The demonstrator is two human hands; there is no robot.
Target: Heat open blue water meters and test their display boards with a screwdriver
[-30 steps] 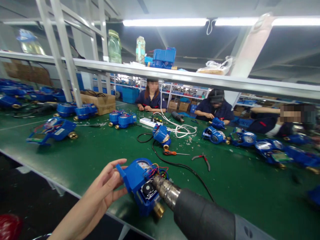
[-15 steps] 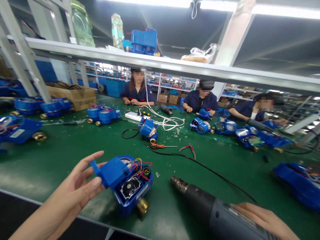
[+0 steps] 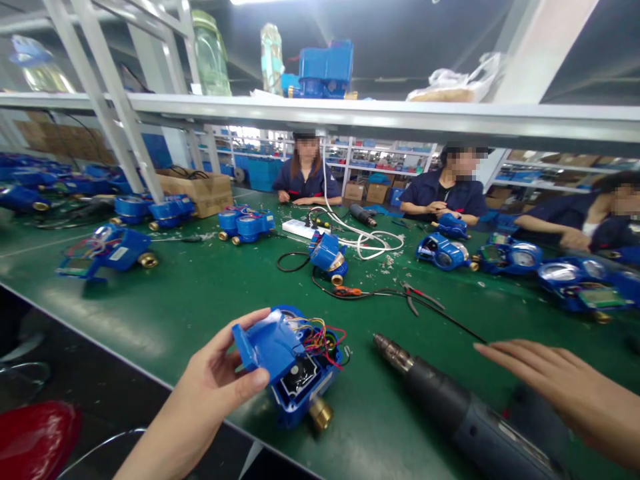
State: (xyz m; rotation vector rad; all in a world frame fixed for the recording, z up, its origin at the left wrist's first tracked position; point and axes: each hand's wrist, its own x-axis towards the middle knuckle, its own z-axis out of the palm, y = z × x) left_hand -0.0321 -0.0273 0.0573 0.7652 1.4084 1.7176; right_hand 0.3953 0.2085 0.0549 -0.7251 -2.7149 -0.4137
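My left hand [image 3: 213, 377] grips a blue plastic cover [image 3: 274, 343] between thumb and fingers, tilted over an opened blue water meter [image 3: 327, 377]. Red, yellow and dark wires [image 3: 315, 333] spill out beside the cover, and a black part [image 3: 300, 372] shows inside the housing. A brass threaded fitting [image 3: 321, 413] points toward me. To the right lies a heat gun [image 3: 445, 403], its metal nozzle toward the meter. My right hand [image 3: 560, 380] hovers beside it, fingers stretched out, holding nothing. Whether it touches the gun's body I cannot tell.
Beyond the meter lie an orange screwdriver [image 3: 347, 291], red-handled pliers [image 3: 420, 299] and a black cable [image 3: 455, 321]. Several other meters [image 3: 327, 252] stand around the green table [image 3: 200, 300]. A power strip [image 3: 299, 229] is farther back, under a shelf [image 3: 320, 115]. Three people sit opposite.
My right hand has come off the heat gun and its fingers are stretched out. My left hand has tilted the cover, showing its inner side. The camera view has turned left.
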